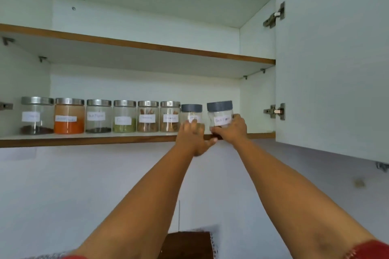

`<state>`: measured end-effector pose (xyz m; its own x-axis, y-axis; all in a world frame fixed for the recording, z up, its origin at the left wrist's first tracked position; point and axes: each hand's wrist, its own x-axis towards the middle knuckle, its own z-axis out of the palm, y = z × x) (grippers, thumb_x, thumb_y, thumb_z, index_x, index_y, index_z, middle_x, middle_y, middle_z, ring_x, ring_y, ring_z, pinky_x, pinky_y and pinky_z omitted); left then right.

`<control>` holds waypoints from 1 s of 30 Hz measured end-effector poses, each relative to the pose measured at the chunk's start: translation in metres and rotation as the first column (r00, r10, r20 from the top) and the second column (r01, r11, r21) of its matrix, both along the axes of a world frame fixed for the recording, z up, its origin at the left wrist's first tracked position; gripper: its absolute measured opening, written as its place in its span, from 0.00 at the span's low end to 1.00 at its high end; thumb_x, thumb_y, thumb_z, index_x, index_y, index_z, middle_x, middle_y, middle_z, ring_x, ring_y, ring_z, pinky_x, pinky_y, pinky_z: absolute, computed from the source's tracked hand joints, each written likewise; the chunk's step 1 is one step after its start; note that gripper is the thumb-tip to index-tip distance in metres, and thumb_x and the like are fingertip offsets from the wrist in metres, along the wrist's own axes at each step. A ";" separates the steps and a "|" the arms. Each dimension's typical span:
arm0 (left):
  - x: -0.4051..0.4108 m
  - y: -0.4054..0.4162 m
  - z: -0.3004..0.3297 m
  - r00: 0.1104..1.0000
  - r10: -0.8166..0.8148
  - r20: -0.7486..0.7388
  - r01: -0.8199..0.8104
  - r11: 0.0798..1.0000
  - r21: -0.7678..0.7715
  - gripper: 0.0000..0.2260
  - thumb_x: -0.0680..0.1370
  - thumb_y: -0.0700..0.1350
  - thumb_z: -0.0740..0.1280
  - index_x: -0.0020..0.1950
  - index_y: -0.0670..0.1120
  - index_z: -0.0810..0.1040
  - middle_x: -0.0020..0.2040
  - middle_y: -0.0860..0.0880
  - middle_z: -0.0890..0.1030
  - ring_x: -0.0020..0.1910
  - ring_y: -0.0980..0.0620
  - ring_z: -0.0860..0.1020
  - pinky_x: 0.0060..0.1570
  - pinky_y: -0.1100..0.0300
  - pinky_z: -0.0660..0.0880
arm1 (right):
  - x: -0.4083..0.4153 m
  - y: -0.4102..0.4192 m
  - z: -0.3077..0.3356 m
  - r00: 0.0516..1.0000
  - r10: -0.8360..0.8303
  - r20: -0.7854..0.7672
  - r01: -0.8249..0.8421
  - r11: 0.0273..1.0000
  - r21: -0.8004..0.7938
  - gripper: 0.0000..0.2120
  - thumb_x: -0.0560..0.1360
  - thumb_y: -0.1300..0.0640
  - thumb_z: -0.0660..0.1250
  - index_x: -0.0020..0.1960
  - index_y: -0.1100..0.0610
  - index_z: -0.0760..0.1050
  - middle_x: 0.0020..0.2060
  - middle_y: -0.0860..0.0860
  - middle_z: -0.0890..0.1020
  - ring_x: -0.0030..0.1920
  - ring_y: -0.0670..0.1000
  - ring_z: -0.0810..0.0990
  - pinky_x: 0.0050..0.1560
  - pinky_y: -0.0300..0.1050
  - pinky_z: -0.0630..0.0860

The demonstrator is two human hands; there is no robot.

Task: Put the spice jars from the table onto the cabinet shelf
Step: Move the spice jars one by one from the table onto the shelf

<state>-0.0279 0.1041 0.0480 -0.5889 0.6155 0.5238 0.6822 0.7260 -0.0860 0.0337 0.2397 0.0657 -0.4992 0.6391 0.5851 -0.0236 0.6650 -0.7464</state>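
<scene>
While my right hand [230, 130] grips the upright grey-lidded jar [220, 114] at the shelf [84, 140] edge, my left hand [192, 132] rests spread against its neighbour [192, 112].

Both bare arms reach up and far forward, close together. The left hand [192, 132] has straight fingers. The right hand [232, 130] has curled fingers, gripping.

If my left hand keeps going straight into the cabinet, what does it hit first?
The left hand already touches the grey-lidded jar, so pushing on would shove that jar toward the back wall. Depth behind it is unclear.
</scene>
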 end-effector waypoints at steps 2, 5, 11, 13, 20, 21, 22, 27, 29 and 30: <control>-0.011 0.007 -0.014 0.993 0.112 -0.039 -0.115 0.990 -0.077 0.35 0.80 0.66 0.48 0.79 0.45 0.52 0.79 0.40 0.53 0.78 0.40 0.51 0.76 0.45 0.48 | -0.014 0.019 0.002 0.988 0.004 0.156 -0.003 1.000 -0.009 0.38 0.63 0.44 0.79 0.65 0.60 0.67 0.58 0.56 0.76 0.59 0.56 0.76 0.49 0.43 0.72; -0.022 0.011 -0.025 0.978 0.140 -0.152 -0.147 0.989 -0.032 0.29 0.82 0.63 0.51 0.76 0.46 0.59 0.75 0.42 0.60 0.74 0.41 0.58 0.73 0.47 0.56 | -0.037 0.034 0.010 0.964 0.017 0.264 -0.022 1.000 0.019 0.39 0.65 0.43 0.78 0.66 0.60 0.65 0.61 0.56 0.76 0.60 0.56 0.76 0.50 0.43 0.71; -0.022 0.013 -0.025 0.975 0.158 -0.159 -0.166 0.985 -0.040 0.27 0.81 0.59 0.56 0.76 0.47 0.58 0.74 0.43 0.60 0.72 0.42 0.60 0.71 0.48 0.57 | -0.077 0.037 0.021 0.919 -0.015 0.393 0.017 1.000 -0.004 0.50 0.66 0.43 0.77 0.73 0.61 0.51 0.63 0.58 0.74 0.62 0.57 0.75 0.60 0.50 0.72; -0.022 0.014 -0.023 0.976 0.168 -0.137 -0.174 0.984 -0.037 0.26 0.80 0.54 0.60 0.75 0.47 0.58 0.73 0.44 0.61 0.71 0.42 0.60 0.71 0.48 0.58 | -0.087 0.039 0.022 0.898 -0.034 0.438 0.032 0.999 0.011 0.52 0.65 0.40 0.76 0.73 0.60 0.50 0.63 0.57 0.74 0.61 0.57 0.76 0.62 0.52 0.73; -0.020 0.015 -0.021 0.978 0.183 -0.098 -0.191 0.979 -0.072 0.29 0.75 0.46 0.63 0.75 0.47 0.58 0.70 0.44 0.61 0.68 0.43 0.61 0.70 0.49 0.58 | -0.097 0.044 0.016 0.866 -0.084 0.494 0.075 0.996 0.039 0.53 0.65 0.36 0.74 0.75 0.57 0.46 0.65 0.57 0.72 0.64 0.59 0.73 0.64 0.54 0.70; -0.020 0.016 -0.020 0.977 0.192 -0.090 -0.200 0.976 -0.085 0.30 0.75 0.45 0.63 0.75 0.47 0.57 0.71 0.44 0.60 0.69 0.42 0.61 0.70 0.48 0.57 | -0.095 0.043 0.015 0.871 -0.100 0.481 0.087 0.995 0.050 0.55 0.65 0.35 0.74 0.76 0.56 0.44 0.66 0.58 0.71 0.65 0.59 0.71 0.65 0.54 0.69; -0.021 0.016 -0.018 0.976 0.200 -0.082 -0.208 0.973 -0.102 0.30 0.75 0.45 0.63 0.75 0.47 0.56 0.71 0.44 0.60 0.69 0.42 0.60 0.71 0.48 0.57 | -0.092 0.041 0.013 0.878 -0.128 0.461 0.106 0.992 0.074 0.57 0.65 0.34 0.73 0.77 0.56 0.41 0.68 0.58 0.70 0.67 0.59 0.69 0.66 0.54 0.68; -0.020 0.018 -0.015 0.976 0.210 -0.061 -0.217 0.966 -0.142 0.32 0.74 0.44 0.63 0.76 0.47 0.55 0.72 0.43 0.58 0.71 0.41 0.58 0.72 0.47 0.54 | -0.067 0.027 -0.011 0.917 -0.292 0.272 0.209 0.932 0.295 0.38 0.75 0.31 0.53 0.77 0.52 0.52 0.64 0.56 0.75 0.65 0.59 0.70 0.64 0.54 0.64; -0.017 0.016 -0.015 0.973 0.226 -0.052 -0.231 0.958 -0.167 0.34 0.75 0.45 0.62 0.78 0.45 0.51 0.74 0.41 0.56 0.74 0.39 0.55 0.75 0.45 0.48 | -0.055 0.022 -0.034 0.939 -0.315 0.138 0.234 0.878 0.417 0.28 0.80 0.38 0.48 0.72 0.52 0.64 0.61 0.55 0.78 0.64 0.58 0.71 0.66 0.55 0.63; -0.013 0.014 -0.018 0.975 0.218 -0.041 -0.221 0.961 -0.168 0.36 0.75 0.47 0.61 0.79 0.44 0.47 0.76 0.40 0.54 0.76 0.37 0.51 0.76 0.43 0.43 | -0.049 0.019 -0.050 0.951 -0.302 0.073 0.238 0.859 0.454 0.25 0.81 0.40 0.48 0.71 0.52 0.67 0.64 0.54 0.76 0.67 0.57 0.69 0.68 0.55 0.61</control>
